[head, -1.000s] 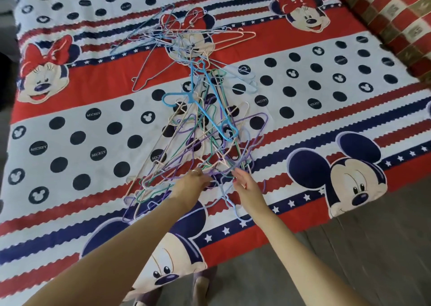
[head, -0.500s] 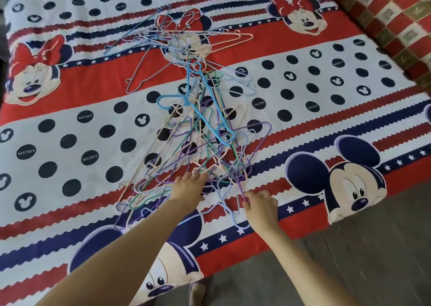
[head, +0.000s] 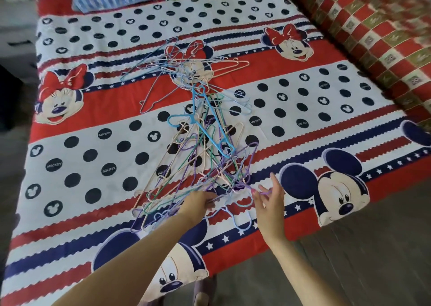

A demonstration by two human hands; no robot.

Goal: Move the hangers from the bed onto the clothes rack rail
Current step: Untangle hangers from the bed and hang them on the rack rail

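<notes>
Now | your right hand (head: 268,203) had moved right, fingers apart, pinching a purple hook | left hand (head: 198,200) gripped hangers (head: 205,142) tangled on the bed (head: 70,142) | none lifted; rail unseen

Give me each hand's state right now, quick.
Left hand: fingers curled into the near end of the hanger pile, gripping hangers.
Right hand: pinching a purple hanger hook, other fingers spread.

Bright, even daylight; edges blurred and wide-angle warped.
</notes>
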